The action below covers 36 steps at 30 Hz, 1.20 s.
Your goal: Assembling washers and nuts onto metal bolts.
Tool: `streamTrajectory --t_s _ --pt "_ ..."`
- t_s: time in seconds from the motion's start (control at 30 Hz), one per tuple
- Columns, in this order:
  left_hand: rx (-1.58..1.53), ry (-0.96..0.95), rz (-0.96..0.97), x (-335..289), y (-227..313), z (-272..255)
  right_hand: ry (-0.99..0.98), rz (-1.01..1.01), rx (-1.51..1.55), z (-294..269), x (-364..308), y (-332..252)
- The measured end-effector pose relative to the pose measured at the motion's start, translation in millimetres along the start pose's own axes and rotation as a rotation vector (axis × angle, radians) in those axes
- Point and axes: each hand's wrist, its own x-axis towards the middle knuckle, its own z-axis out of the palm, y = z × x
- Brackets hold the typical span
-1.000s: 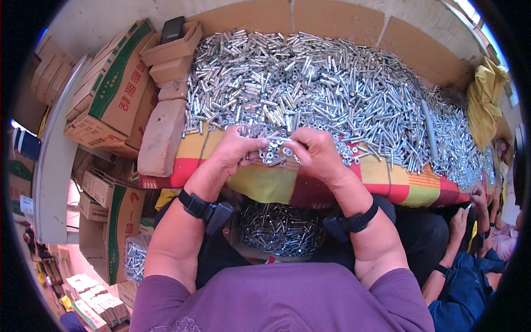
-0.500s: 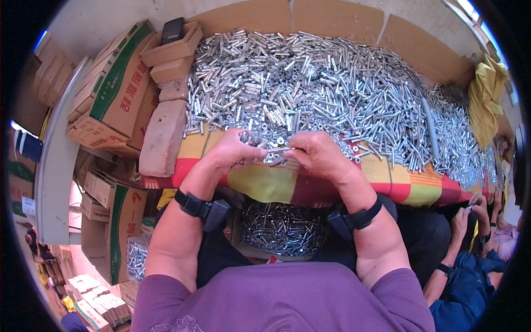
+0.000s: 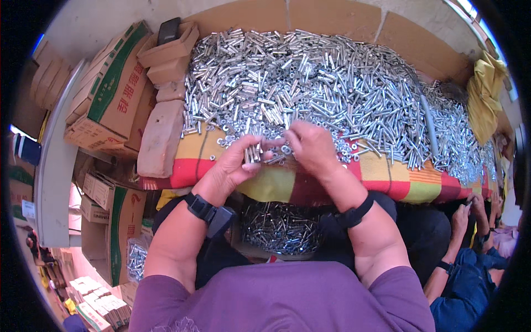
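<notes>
My left hand (image 3: 235, 159) is closed around a small bunch of shiny metal sleeves (image 3: 253, 153), held side by side between thumb and curled fingers. One finger of this hand stretches toward the right. My right hand (image 3: 314, 145) hovers just across from it, fingers bent and drawn together. Whatever its fingertips may pinch is too small to make out. Loose nuts and washers (image 3: 344, 148) lie beside the right hand on a checked cloth (image 3: 265, 182). Beyond both hands spreads a large heap of metal sleeves and bolts (image 3: 298, 77).
Below the cloth's edge, between my legs, stands a box of darker bolts (image 3: 281, 229). At the left are a tan block (image 3: 160, 138), cartons (image 3: 113, 88) and a bag of bolts (image 3: 136, 259). A co-worker's hands (image 3: 467, 213) are at the right, near a yellow cloth (image 3: 487, 99).
My hands have drawn apart; the left has turned, bringing the bunch of sleeves into view. The right has lifted slightly away from the thin metal piece that was between the two hands.
</notes>
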Motion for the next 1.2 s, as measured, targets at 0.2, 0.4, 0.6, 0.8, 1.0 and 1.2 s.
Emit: streamTrajectory --t_s 0.2,0.4,0.6,0.8,1.0,1.2 --pt "0.869 0.179 0.186 -2.1 6.5 9.6 -0.106 0.003 -0.413 -6.6 8.4 23.5" --pt "1.858 0.321 0.640 13.9 -24.6 11.3 -0.208 0.038 -0.472 -16.4 9.2 19.4" --pt "1.562 0.268 0.690 21.1 -13.1 3.2 0.046 0.028 -0.261 -19.9 8.1 5.1" --pt "-0.008 0.060 0.085 8.0 -3.5 8.5 0.278 -0.254 0.424 0.0 -16.0 -21.0" --pt "-0.270 -0.086 -0.076 11.6 -5.6 5.6 0.371 -0.632 -0.089 -2.1 -11.8 -27.1" --pt "-0.187 0.003 -0.038 3.7 -6.0 11.7 0.224 -0.502 -0.174 -0.3 -4.2 -29.4"
